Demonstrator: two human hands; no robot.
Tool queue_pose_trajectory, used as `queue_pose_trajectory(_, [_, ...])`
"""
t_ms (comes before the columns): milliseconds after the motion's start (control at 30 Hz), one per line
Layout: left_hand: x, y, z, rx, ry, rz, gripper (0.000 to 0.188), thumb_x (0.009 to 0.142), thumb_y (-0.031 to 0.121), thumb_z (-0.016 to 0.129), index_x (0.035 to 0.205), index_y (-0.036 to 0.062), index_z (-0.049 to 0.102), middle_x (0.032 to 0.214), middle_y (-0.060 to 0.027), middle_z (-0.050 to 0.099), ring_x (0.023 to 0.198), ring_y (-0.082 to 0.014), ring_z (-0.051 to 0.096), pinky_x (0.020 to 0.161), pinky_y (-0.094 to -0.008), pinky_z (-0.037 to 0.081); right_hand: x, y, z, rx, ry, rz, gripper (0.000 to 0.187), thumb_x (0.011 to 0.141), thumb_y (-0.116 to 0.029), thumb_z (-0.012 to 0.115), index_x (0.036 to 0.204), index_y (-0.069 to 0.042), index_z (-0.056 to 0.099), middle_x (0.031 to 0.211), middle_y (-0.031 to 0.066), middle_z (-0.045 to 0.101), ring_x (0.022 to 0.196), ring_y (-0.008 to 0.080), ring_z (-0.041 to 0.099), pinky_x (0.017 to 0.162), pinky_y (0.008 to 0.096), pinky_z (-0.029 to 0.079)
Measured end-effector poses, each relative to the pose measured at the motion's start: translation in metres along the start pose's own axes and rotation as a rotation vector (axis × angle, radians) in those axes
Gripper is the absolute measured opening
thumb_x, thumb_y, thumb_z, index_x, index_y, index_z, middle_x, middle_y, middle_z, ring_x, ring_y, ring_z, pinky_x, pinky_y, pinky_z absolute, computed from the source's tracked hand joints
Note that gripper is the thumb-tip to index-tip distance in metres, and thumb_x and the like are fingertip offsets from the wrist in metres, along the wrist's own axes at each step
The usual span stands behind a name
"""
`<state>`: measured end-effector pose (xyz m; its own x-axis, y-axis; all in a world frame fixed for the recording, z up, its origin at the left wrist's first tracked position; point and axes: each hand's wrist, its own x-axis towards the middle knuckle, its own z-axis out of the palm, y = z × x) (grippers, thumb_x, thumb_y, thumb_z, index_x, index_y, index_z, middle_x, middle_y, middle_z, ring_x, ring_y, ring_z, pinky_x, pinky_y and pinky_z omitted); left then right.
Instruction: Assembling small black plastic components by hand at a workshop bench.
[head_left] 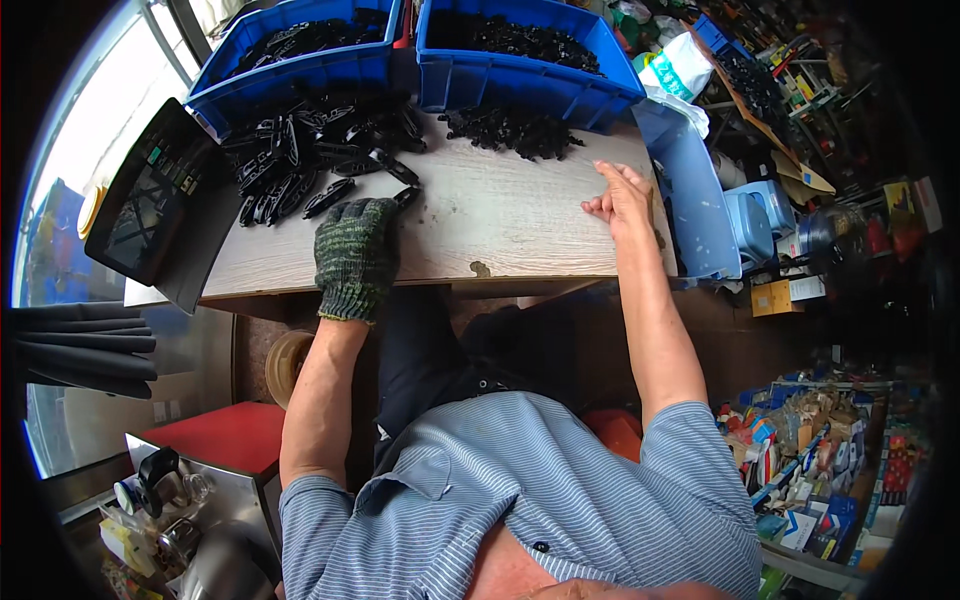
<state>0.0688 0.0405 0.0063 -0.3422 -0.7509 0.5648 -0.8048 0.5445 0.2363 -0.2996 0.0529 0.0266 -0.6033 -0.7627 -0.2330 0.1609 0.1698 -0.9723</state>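
Evidently both hands are at the surface [520, 225], set well apart. The left hand [357, 255], in a dark green-and-black knitted glove, lies back-up over the near edge with its fingers bent forward and down; whether they grip anything cannot be told, since the glove hides the fingertips. Just beyond them, one black piece [406, 197] shows beside the glove, touching it or nearly so. Ahead of this hand lies a loose heap of long black pieces [290, 150], a few strays at its near side close to the fingers.

The right hand [622, 202] is bare and rests near the right-hand end, its fingers loosely curled — whether something small is pinched there cannot be made out. Ahead of it and toward the left is a low pile of small black parts [515, 132], apart from the fingers.

Behind the two piles, farther from the hands, stand a left blue bin [320, 78] and a right blue bin [520, 85], both with black pieces inside. A dark tablet [150, 200] leans to the left of the gloved hand; a pale blue tub [708, 210] sits right of the bare one.
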Motion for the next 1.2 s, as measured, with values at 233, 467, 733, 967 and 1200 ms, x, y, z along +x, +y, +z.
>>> queue_pose_trajectory(233, [0.01, 0.026, 0.006, -0.117, 0.021, 0.016, 0.025, 0.087, 0.014, 0.062, 0.11, 0.0155, 0.069, 0.096, -0.0071, 0.07, 0.093, -0.0302, 0.065, 0.082, -0.0453, 0.05, 0.01, -0.003, 0.041, -0.285, -0.02, 0.004, 0.02, 0.086, -0.023, 0.077, 0.101, -0.01, 0.072, 0.06, -0.0008, 0.054, 0.041, 0.0086, 0.047, 0.042, 0.0313, 0.053])
queue_pose_trajectory(467, [0.006, 0.023, 0.007, -0.149, 0.021, -0.062, 0.024, 0.085, 0.016, 0.067, 0.108, 0.0097, 0.067, 0.093, -0.0131, 0.07, 0.089, -0.0357, 0.064, 0.078, -0.0474, 0.049, 0.009, -0.003, 0.058, -0.427, 0.029, -0.071, 0.018, 0.086, -0.02, 0.076, 0.098, -0.008, 0.073, 0.065, 0.0005, 0.059, 0.041, 0.0088, 0.043, 0.036, 0.0277, 0.044])
queue_pose_trajectory(733, [0.001, 0.021, 0.01, -0.207, 0.098, -0.087, 0.024, 0.085, 0.016, 0.068, 0.108, 0.0073, 0.068, 0.093, -0.0143, 0.069, 0.089, -0.037, 0.064, 0.08, -0.0468, 0.05, 0.01, 0.002, 0.044, -0.322, -0.055, -0.093, 0.018, 0.087, -0.018, 0.073, 0.098, -0.004, 0.071, 0.061, 0.0001, 0.055, 0.041, 0.0092, 0.046, 0.039, 0.029, 0.049])
queue_pose_trajectory(967, [-0.005, 0.031, 0.009, -0.342, 0.331, -0.108, 0.02, 0.085, 0.01, 0.072, 0.104, 0.0043, 0.069, 0.097, -0.0159, 0.071, 0.091, -0.0356, 0.067, 0.082, -0.0444, 0.053, -0.014, 0.009, 0.029, -0.062, -0.133, -0.046, 0.014, 0.087, -0.015, 0.073, 0.091, -0.003, 0.066, 0.057, -0.0004, 0.053, 0.041, 0.0102, 0.05, 0.049, 0.0325, 0.057])
queue_pose_trajectory(1200, [-0.004, 0.093, 0.034, -1.156, -0.019, -0.529, 0.031, 0.095, 0.016, 0.066, 0.121, -0.0002, 0.066, 0.11, -0.0167, 0.071, 0.097, -0.0253, 0.07, 0.087, -0.0361, 0.054, -0.082, 0.027, 0.06, 0.077, -0.468, -0.015, 0.013, 0.087, -0.014, 0.075, 0.09, -0.005, 0.067, 0.049, -0.0029, 0.048, 0.038, 0.0085, 0.042, 0.05, 0.0337, 0.057])
